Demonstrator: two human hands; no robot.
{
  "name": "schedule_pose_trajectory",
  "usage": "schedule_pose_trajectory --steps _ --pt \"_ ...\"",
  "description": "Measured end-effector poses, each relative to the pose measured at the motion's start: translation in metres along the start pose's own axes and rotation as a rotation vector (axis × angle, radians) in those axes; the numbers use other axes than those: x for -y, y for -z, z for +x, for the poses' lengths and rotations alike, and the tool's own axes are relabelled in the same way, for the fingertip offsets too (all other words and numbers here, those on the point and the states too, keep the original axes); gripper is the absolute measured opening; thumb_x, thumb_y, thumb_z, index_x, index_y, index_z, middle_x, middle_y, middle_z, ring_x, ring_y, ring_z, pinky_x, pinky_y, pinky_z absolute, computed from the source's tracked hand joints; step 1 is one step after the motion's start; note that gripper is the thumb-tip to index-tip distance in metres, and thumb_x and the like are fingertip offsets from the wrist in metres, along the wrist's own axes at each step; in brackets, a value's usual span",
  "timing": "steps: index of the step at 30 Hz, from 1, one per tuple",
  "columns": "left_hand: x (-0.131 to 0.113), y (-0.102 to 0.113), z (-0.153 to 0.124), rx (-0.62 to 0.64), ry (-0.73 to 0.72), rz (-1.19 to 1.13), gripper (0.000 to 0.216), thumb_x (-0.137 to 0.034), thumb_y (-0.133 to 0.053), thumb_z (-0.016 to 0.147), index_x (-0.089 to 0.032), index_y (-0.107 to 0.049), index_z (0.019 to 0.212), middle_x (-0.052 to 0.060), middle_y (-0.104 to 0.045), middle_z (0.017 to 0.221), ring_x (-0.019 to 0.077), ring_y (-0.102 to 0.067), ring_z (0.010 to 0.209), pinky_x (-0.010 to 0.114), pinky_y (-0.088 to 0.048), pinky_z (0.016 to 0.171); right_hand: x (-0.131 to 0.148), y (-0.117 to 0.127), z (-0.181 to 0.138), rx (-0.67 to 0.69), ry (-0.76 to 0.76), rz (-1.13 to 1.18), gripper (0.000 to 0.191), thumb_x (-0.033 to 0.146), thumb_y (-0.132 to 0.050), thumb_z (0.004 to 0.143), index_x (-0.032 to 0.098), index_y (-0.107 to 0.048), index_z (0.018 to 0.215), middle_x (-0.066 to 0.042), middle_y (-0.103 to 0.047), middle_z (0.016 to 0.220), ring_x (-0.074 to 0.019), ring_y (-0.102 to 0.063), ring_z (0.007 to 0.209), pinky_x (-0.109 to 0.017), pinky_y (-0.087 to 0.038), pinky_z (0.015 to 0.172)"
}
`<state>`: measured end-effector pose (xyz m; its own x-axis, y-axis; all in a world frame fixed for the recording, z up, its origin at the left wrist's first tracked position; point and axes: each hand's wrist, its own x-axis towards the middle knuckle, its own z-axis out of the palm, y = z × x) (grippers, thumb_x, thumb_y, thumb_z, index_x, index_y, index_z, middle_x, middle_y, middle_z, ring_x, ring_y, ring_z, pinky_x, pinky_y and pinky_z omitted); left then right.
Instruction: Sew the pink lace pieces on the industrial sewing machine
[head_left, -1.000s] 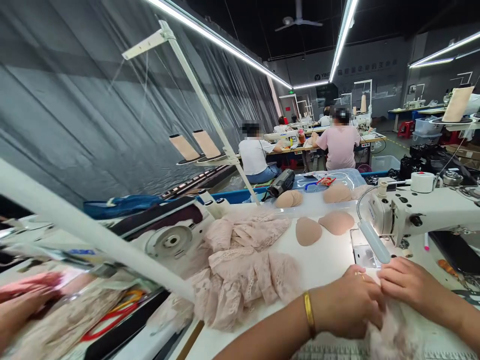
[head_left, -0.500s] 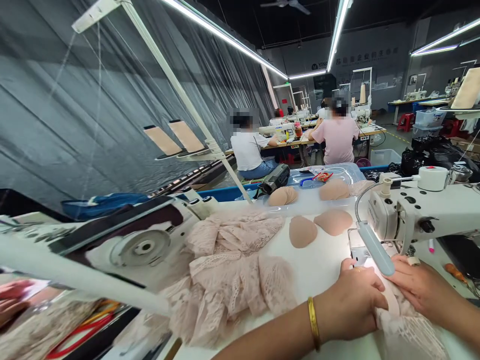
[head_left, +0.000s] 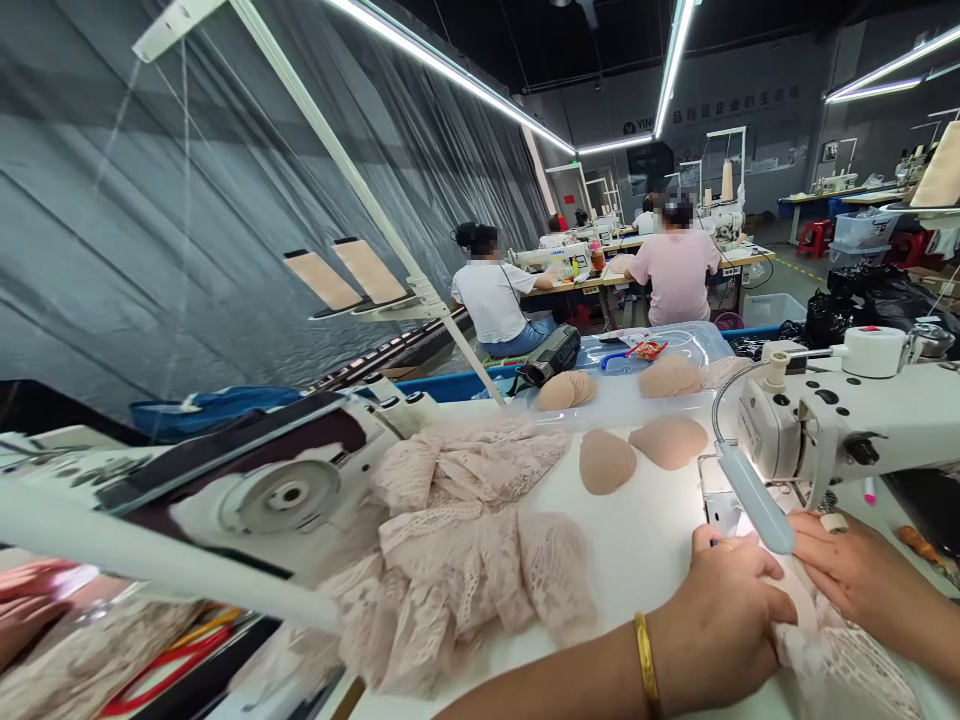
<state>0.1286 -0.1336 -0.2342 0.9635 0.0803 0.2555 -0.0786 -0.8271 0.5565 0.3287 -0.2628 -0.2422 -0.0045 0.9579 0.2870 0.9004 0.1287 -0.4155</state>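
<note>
My left hand [head_left: 716, 625], with a gold bangle at the wrist, is closed on a piece of pale pink lace [head_left: 832, 660] on the white sewing table [head_left: 645, 530]. My right hand [head_left: 851, 575] pinches the same lace from the other side, just in front of the needle area. The white sewing machine [head_left: 832, 415] stands over both hands, its lamp bar [head_left: 754, 495] above my fingers. A heap of pink lace pieces [head_left: 472, 540] lies to the left of my left hand.
Two tan foam cups [head_left: 637, 455] lie beyond my hands, more of them [head_left: 570, 390] farther back. A thread stand with two cones [head_left: 349, 275] rises at left. Another machine [head_left: 285, 490] sits to the left. Two seated people [head_left: 675, 275] work at distant tables.
Both hands slid the lace forward under the machine's lamp bar. The view shifted slightly right and down.
</note>
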Motion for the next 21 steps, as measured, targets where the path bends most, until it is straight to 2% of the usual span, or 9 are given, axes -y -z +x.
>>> schedule_pose_trajectory --steps 5,8,10,14,17,21 --pt "0.001 0.003 -0.002 0.014 -0.016 0.002 0.006 -0.025 -0.072 0.081 -0.023 -0.077 0.078 0.009 -0.075 0.105 0.0285 -0.065 0.098 0.043 -0.033 0.091 -0.003 -0.002 -0.001 -0.004 0.014 0.011 0.030 0.021 -0.048 0.102 0.030 -0.077 0.099 -0.005 -0.077 0.107 -0.0245 -0.069 0.093 -0.035 -0.058 0.079" --pt "0.003 0.010 0.000 0.040 -0.023 -0.007 0.007 -0.022 -0.071 0.081 -0.022 -0.075 0.076 0.009 -0.076 0.108 0.0285 -0.066 0.103 0.042 -0.031 0.089 -0.003 -0.003 -0.001 -0.036 -0.003 0.005 0.033 0.021 -0.046 0.103 0.031 -0.078 0.106 -0.006 -0.077 0.112 -0.0247 -0.069 0.094 -0.037 -0.058 0.081" --pt "0.005 0.016 0.002 0.057 -0.033 -0.011 0.007 -0.019 -0.069 0.080 -0.021 -0.074 0.076 0.007 -0.076 0.109 0.0270 -0.067 0.103 0.041 -0.029 0.087 -0.001 -0.003 -0.001 -0.042 0.000 -0.006 0.034 0.021 -0.045 0.103 0.032 -0.078 0.104 -0.005 -0.077 0.108 -0.0245 -0.068 0.091 -0.037 -0.058 0.081" --pt "0.013 0.030 0.011 0.109 -0.069 0.050 0.011 -0.014 -0.065 0.077 -0.020 -0.073 0.074 0.004 -0.077 0.098 0.0211 -0.064 0.090 0.038 -0.029 0.082 0.000 -0.005 -0.002 -0.059 -0.022 -0.037 0.035 0.020 -0.045 0.103 0.031 -0.076 0.091 -0.005 -0.076 0.096 -0.0247 -0.066 0.082 -0.040 -0.058 0.081" --pt "0.020 0.042 0.019 0.159 -0.090 0.088 0.011 -0.014 -0.064 0.079 -0.019 -0.067 0.069 0.002 -0.075 0.088 0.0182 -0.061 0.084 0.037 -0.031 0.083 -0.002 -0.005 -0.002 -0.069 -0.025 -0.049 0.037 0.019 -0.043 0.103 0.031 -0.076 0.092 -0.006 -0.075 0.097 -0.0250 -0.065 0.081 -0.042 -0.057 0.082" --pt "0.028 0.055 0.026 0.209 -0.121 0.131 0.018 -0.016 -0.067 0.081 -0.017 -0.060 0.065 0.001 -0.074 0.087 0.0161 -0.061 0.080 0.038 -0.031 0.082 -0.003 -0.003 -0.002 -0.022 0.035 -0.032 0.034 0.020 -0.045 0.105 0.031 -0.075 0.092 -0.004 -0.076 0.102 -0.0248 -0.065 0.089 -0.039 -0.055 0.082"
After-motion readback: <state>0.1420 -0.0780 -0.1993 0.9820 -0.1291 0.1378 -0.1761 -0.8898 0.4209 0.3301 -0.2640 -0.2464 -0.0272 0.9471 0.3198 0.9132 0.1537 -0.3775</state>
